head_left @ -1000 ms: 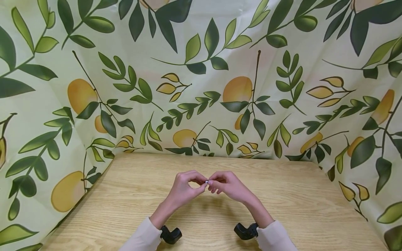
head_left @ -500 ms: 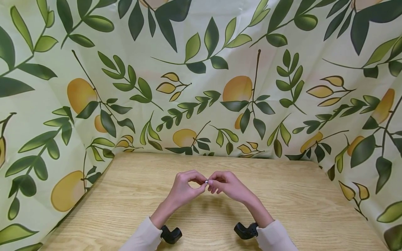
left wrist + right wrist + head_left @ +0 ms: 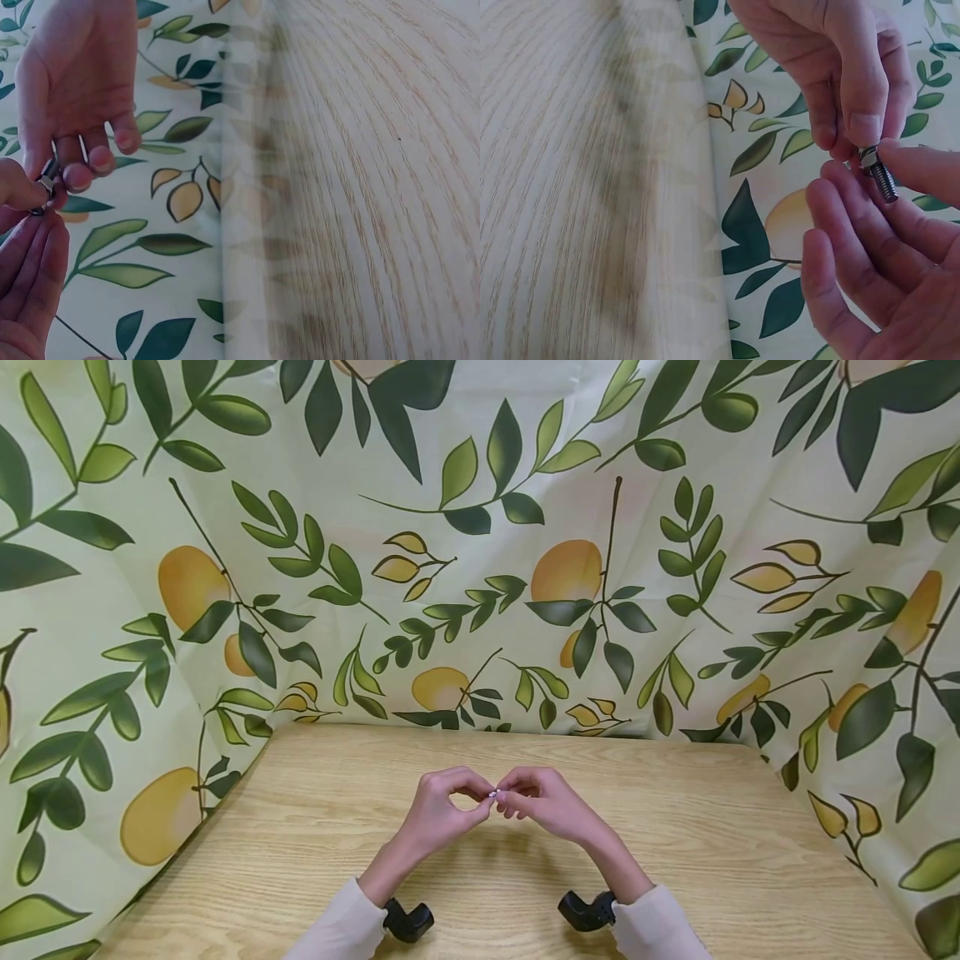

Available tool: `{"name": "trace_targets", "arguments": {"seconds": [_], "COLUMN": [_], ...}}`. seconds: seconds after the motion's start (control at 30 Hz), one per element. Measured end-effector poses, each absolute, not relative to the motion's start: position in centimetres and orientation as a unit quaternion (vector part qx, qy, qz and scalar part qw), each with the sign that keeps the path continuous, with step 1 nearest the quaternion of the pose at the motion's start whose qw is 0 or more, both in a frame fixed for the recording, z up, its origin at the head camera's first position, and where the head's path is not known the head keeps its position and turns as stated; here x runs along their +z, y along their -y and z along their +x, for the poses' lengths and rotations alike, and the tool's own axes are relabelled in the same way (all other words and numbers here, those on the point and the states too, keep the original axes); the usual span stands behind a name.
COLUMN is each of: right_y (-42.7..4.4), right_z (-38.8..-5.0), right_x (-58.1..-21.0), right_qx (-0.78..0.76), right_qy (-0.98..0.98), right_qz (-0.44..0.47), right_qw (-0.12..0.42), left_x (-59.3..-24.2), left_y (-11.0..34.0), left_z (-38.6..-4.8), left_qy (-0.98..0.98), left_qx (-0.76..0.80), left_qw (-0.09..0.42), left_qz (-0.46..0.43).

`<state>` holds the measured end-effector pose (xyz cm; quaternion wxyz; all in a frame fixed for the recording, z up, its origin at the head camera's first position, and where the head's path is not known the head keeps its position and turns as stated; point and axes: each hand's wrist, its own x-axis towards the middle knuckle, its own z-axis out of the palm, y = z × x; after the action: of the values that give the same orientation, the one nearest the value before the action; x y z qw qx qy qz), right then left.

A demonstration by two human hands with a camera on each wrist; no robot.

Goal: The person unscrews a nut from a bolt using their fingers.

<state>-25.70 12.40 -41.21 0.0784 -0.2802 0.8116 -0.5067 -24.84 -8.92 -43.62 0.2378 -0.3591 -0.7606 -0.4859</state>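
Note:
A small metal bolt with a nut on its thread is held in the air between both hands. My left hand pinches the head end of the bolt between thumb and fingers, which cover most of the head. From the other side my right hand has thumb and index finger on the nut, its remaining fingers loosely bent below. In the left wrist view the nut shows between the fingertips, and the threaded end points toward the right palm. In the head view the metal is only a tiny glint.
A wood-grain table lies under the hands. A cloth printed with leaves and fruit hangs behind and on both sides. Black wrist devices sit at both light sleeves.
Both hands hold nearly the same place. The right fingertips have shifted very slightly at the nut, and the small glint of metal looks a little different.

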Motion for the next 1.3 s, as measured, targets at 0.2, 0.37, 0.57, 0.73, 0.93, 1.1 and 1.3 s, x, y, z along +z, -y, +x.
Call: {"name": "trace_targets", "arguments": {"seconds": [0.2, 0.37, 0.57, 0.73, 0.93, 1.1, 1.3], "right_y": [-12.27, -12.29, -12.46, -12.42, -12.43, -12.46, -12.47], "right_z": [-25.54, -25.58, -25.77, -25.75, -25.75, -25.74, -25.64], "right_x": [-41.12, -41.12, -41.35, -41.24, -41.18, -41.22, -41.13], "right_qx": [-0.511, -0.504, -0.500, -0.500, -0.497, -0.500, -0.497], "right_qy": [-0.814, -0.820, -0.818, -0.819, -0.821, -0.819, -0.822], "right_qz": [-0.271, -0.269, -0.277, -0.278, -0.275, -0.277, -0.274], "right_qw": [0.054, 0.044, 0.062, 0.047, 0.046, 0.048, 0.048], "left_x": [-43.46, -43.51, -43.64, -43.80, -43.91, -44.03, -44.08], "left_y": [8.92, 8.85, 8.78, 8.74, 8.72, 8.69, 8.67], "left_z": [-24.65, -24.67, -24.78, -24.95, -25.00, -25.00, -24.95], "left_qy": [0.768, 0.766, 0.761, 0.754, 0.747, 0.748, 0.751], "left_qx": [-0.487, -0.481, -0.477, -0.481, -0.480, -0.481, -0.479], "left_qw": [0.226, 0.233, 0.247, 0.257, 0.269, 0.267, 0.266], "left_qz": [-0.351, -0.356, -0.362, -0.367, -0.373, -0.371, -0.368]}}
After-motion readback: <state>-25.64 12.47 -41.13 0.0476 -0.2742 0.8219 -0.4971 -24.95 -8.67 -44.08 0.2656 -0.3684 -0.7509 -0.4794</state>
